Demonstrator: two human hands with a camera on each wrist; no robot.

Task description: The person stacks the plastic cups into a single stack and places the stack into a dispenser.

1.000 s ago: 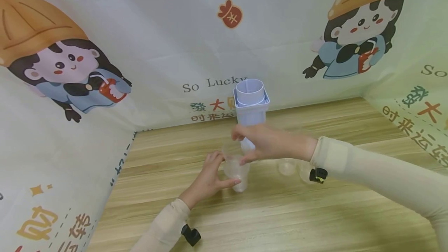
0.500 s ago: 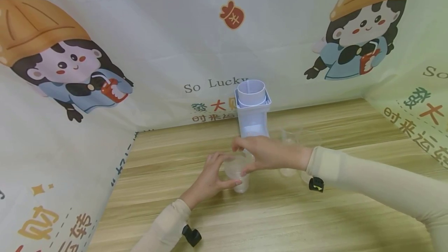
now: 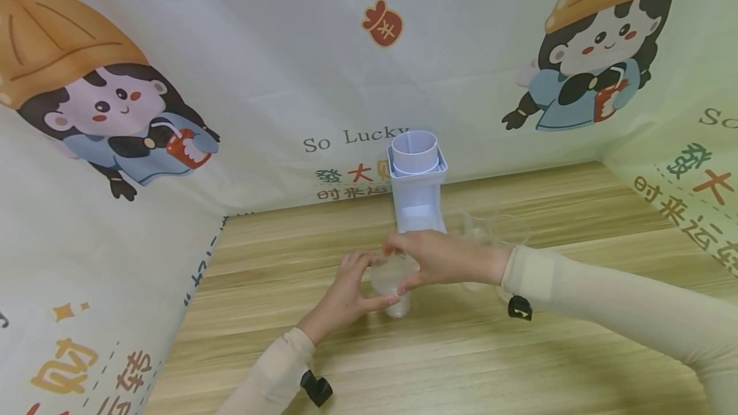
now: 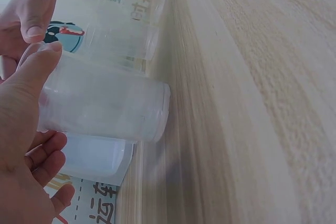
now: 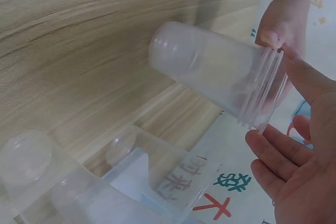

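My left hand [image 3: 340, 296] grips a clear plastic cup [image 4: 105, 98] near its rim, thumb on one side and fingers on the other. The cup stands upright on the table. Another clear cup is nested inside it; in the right wrist view their rims [image 5: 262, 90] lie close together. My right hand [image 3: 441, 258] pinches the upper rim from the right, between thumb and fingers. Behind the hands stands a pale lavender plastic holder [image 3: 416, 187] with a round tube on its square top.
More clear cups [image 3: 510, 229] stand upright to the right of the holder, partly behind my right forearm. In the right wrist view, a clear cup [image 5: 26, 161] shows at lower left. Printed cloth walls [image 3: 277, 69] enclose the wooden tabletop [image 3: 461, 364].
My right hand has moved down and slightly toward me, lowering the upper cup into the one in my left hand. The left hand has stayed about where it was.
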